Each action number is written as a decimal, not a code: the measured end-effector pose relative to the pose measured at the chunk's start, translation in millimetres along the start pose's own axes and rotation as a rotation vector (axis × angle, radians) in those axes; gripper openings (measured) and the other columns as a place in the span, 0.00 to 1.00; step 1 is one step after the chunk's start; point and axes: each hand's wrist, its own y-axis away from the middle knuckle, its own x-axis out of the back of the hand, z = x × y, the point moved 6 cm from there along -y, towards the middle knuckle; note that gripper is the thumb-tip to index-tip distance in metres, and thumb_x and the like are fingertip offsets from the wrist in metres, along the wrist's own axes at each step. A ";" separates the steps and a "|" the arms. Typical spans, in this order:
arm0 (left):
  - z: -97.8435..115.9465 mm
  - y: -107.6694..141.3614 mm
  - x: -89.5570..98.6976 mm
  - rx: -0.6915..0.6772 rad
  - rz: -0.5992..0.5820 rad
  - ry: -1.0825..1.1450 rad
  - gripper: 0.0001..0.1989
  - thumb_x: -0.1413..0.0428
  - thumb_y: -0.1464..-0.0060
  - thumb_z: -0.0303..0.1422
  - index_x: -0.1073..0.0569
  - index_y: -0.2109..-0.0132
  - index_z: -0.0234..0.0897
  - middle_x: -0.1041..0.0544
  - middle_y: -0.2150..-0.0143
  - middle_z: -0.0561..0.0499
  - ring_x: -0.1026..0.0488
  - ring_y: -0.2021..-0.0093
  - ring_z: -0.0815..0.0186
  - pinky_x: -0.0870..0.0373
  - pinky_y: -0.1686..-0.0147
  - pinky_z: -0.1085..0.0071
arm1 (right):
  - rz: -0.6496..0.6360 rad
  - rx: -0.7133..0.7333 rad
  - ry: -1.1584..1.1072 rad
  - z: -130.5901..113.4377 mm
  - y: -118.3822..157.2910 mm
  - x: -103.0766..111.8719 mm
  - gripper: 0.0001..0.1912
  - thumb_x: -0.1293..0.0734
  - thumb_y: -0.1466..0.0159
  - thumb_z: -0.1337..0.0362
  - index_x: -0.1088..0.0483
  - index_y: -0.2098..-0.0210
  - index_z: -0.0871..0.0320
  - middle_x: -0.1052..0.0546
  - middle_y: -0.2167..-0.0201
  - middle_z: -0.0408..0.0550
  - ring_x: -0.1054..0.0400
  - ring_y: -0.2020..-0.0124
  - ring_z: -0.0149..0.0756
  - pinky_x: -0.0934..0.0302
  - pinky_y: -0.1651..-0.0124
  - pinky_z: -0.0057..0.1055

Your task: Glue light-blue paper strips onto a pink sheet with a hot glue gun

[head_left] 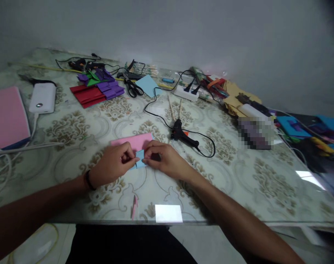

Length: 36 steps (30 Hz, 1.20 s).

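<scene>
A small light-blue paper piece point(140, 155) is pinched between both hands, over the front of a pink folded paper point(134, 142) on the patterned table. My left hand point(114, 161) grips its left edge between thumb and curled fingers; a black band circles that wrist. From the right, my right hand point(164, 157) holds the other edge between thumb and fingertips. More light blue shows beneath the fingers. Just right and behind lies a black glue gun point(183, 135) with its cord looping around it. A thin pink paper strip point(134, 207) rests near the front edge.
Behind are red folded paper point(87, 96), purple folded paper point(110, 90), black scissors point(132, 88), a blue sheet point(148, 85) and a white power strip point(186, 93). At left sit a white power bank point(43, 98) and pink sheets point(8, 117). Gold paper point(235, 91) lies right.
</scene>
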 end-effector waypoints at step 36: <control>28.6 14.1 -12.3 -0.655 -0.028 -0.550 0.10 0.48 0.30 0.24 0.22 0.55 0.34 0.22 0.62 0.47 0.25 0.61 0.60 0.26 0.57 0.64 | 0.048 -0.018 0.083 -0.7 -1.3 -5.6 0.10 0.28 0.39 0.78 0.28 0.71 0.59 0.26 0.64 0.45 0.31 0.62 0.33 0.38 0.57 0.30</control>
